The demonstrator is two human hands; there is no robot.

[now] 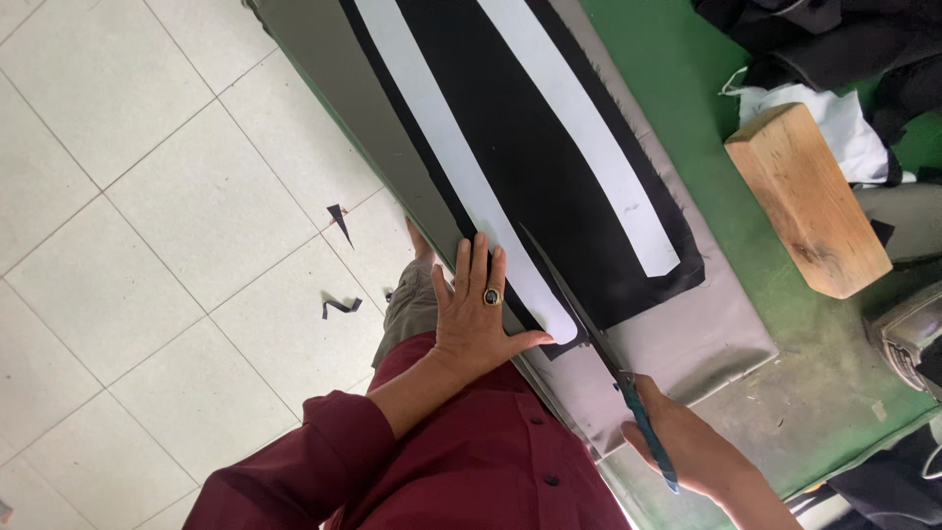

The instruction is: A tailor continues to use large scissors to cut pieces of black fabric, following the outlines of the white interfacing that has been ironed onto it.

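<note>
The right hand (687, 447) is clenched around blue-handled scissors (599, 339), blades lying on black cloth (530, 147) beside a white paper strip (461, 167). The left hand (476, 314) (ring on one finger) presses flat, grasping nothing, on that strip's end. A wooden block (810, 201) sits well apart on the green table (687, 88).

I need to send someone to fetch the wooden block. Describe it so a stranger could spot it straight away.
Start at the green table and look past the far edge of the black cloth with its two white paper strips. The wooden block lies there, beside a crumpled white cloth. It is the only pale brown, hard, thick thing among soft fabrics.
</note>
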